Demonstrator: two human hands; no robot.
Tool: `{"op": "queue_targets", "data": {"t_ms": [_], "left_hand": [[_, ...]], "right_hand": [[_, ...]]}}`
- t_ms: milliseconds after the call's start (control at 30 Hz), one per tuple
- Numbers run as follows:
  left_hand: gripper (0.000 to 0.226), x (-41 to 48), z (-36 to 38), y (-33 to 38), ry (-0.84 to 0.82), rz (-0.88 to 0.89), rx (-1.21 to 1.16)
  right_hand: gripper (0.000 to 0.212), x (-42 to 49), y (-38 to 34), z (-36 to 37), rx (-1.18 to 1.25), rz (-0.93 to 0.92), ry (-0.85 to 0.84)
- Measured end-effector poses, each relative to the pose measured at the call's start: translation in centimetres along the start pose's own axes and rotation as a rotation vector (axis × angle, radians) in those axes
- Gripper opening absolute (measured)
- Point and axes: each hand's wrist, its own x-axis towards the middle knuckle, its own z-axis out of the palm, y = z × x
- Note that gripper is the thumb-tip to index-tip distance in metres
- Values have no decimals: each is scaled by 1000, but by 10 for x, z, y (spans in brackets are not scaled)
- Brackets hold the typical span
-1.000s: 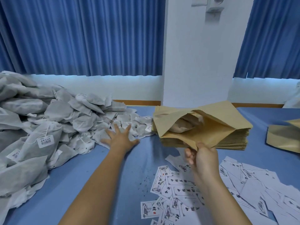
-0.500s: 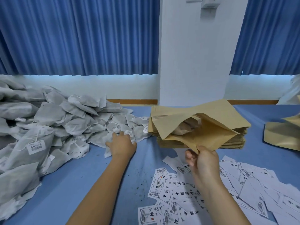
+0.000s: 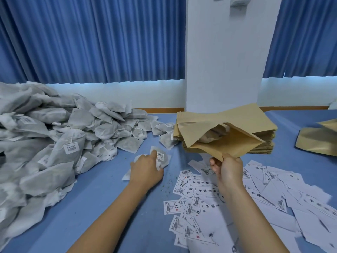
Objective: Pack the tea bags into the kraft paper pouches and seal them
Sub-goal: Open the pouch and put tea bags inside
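Blue table [image 3: 102, 207], heaped on the left with grey tea bags [image 3: 54, 143]. At the back, a stack of flat kraft paper pouches [image 3: 260, 147]. Printed labels [image 3: 264, 198] scattered front right, tea crumbs [image 3: 167, 181] beside them. Far right, another pouch [image 3: 315, 143] lying flat.

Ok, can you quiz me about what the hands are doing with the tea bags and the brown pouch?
1. Pick one: what does the left hand grip?
A) tea bags
B) scissors
C) nothing

2. True or false: the pouch that the right hand pinches is open at its mouth.

3. Fill in: the big pile of loose bags lies on the person's ___ side.

Key: 1 A; 2 true; 3 left.
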Motion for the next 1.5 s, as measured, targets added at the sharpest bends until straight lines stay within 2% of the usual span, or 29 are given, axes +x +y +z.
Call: {"op": "queue_targets", "data": {"t_ms": [133,200,333,367,433,500,533,633,733,800,900,967,1000,1033,1100,1133,1167,1267,1333,1433,1500], "left_hand": [[43,-3,-3,8,-7,-44,-55],[50,-6,1,10,34,-91,-91],[60,-14,15,9,154,-77,3],[59,-13,17,7,144,-59,30],[54,-6,18,4,18,-50,88],[46,0,17,4,-124,-107,99],[42,1,19,6,-133,-132,121],[33,-5,21,14,2,-132,221],[26,-12,13,20,64,-81,130],[18,-17,-7,23,225,-30,-53],[15,-27,-62,34,652,31,-492],[15,-42,-103,55,809,232,-673],[16,-49,-119,69,783,375,-717],[19,-56,-132,84,681,522,-761],[21,-68,-140,111,335,704,-789],[21,-71,-138,123,184,716,-726],[20,-71,-133,133,94,671,-580],[21,-57,-110,154,84,453,-46],[18,-45,-99,167,95,319,89],[19,-24,-84,181,103,146,222],[20,-4,-73,183,40,65,269]], "right_hand": [[25,-4,1,-2,-13,-17,-8],[25,-4,1,-3,-15,-19,-5],[27,-1,1,-3,-10,-11,-6],[28,0,2,-4,-9,-7,-8],[27,2,4,-4,-6,-2,-14],[25,4,6,-3,-2,5,-13],[25,5,6,-3,-2,10,-11],[22,6,7,-3,-14,12,-16],[22,5,7,-2,-65,5,-28],[24,4,8,-3,-95,-2,-43],[22,5,9,-5,-120,8,-29],[21,4,8,-4,-155,19,-18],[23,4,8,-3,-178,16,-26],[24,2,9,-4,-182,1,-44],[29,-1,10,-6,-216,-36,-101],[33,-3,12,-6,-246,-26,-135],[36,-5,13,-7,-257,-25,-160],[28,-12,10,-1,9,42,-255],[24,-11,11,4,215,102,-231],[27,-15,22,7,177,101,-142],[27,-22,30,11,229,105,-149]]}}
